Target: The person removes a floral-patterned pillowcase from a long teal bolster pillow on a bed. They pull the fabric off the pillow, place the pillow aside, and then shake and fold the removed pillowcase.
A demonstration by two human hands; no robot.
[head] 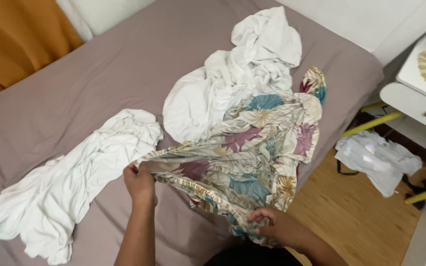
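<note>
Both hands grip a floral sheet at centre frame.
Left hand [139, 181] pinches the floral sheet [257, 143] by its edge; right hand [274, 225] clutches its lower hem, over the mauve bed [75, 83].

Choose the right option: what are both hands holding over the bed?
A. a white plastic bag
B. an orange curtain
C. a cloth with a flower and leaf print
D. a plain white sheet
C: the left hand and the right hand each grip an edge of the printed cloth; the white sheets lie untouched on the bed.
</note>
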